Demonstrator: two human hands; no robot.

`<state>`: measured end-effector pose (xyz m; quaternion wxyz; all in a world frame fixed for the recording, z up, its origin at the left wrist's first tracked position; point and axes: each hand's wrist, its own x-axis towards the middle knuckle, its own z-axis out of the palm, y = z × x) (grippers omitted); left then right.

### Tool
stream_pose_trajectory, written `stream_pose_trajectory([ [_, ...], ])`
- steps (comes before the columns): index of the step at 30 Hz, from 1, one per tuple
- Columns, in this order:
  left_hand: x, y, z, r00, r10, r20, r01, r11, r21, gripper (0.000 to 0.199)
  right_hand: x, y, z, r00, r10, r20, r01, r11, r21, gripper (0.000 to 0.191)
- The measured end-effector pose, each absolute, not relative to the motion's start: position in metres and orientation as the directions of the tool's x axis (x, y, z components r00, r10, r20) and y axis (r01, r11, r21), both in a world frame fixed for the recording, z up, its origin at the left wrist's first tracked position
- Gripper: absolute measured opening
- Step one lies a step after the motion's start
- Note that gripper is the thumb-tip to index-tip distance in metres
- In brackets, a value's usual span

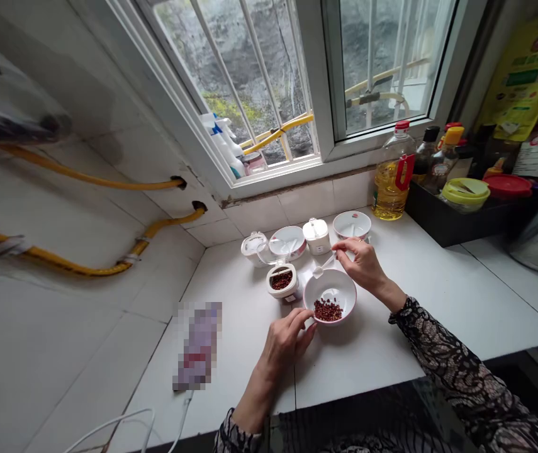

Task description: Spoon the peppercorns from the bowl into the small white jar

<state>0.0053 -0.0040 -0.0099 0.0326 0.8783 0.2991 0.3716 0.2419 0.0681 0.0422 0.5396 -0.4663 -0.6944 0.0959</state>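
Note:
A white bowl (pixel 348 290) with a pink rim stands on the counter, with a small heap of reddish-brown peppercorns (pixel 328 309) at its near side. My left hand (pixel 284 343) grips the bowl's near left edge between thumb and fingers. Over the bowl's far left rim, my right hand (pixel 362 265) pinches the handle of a small white spoon (pixel 319 271). Close by on the left, a white spice jar (pixel 284 294) stands with its lid up, dark red peppercorns visible inside.
Behind are two lidded white jars (pixel 316 234) (pixel 254 246) and two more white bowls (pixel 287 240) (pixel 352 224). An oil bottle (pixel 391 176) and a black rack (pixel 452 217) of condiments stand at the right. A blurred-out object (pixel 197 349) with a white cable (pixel 148 412) lies at the left.

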Motion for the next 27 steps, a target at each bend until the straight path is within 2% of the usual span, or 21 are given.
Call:
stream_pose_trajectory([
  [14,0.005,-0.0041,-0.0116,0.536,0.547,0.643,0.488,-0.822,0.293,0.011,0.2383,0.0643,0.0378,-0.03,0.74,0.672,0.58,0.561,-0.591,0.02],
  [20,0.0062,-0.004,-0.0107,0.54,0.539,0.646,0.492,-0.825,0.278,0.013,0.2393,0.0652,0.0355,-0.025,0.759,0.651,0.579,0.542,-0.609,0.02],
  [27,0.0061,-0.0022,-0.0123,0.546,0.527,0.652,0.505,-0.827,0.247,0.012,0.2419,0.0633,0.0377,-0.133,0.76,0.636,0.614,0.567,-0.549,0.021],
])
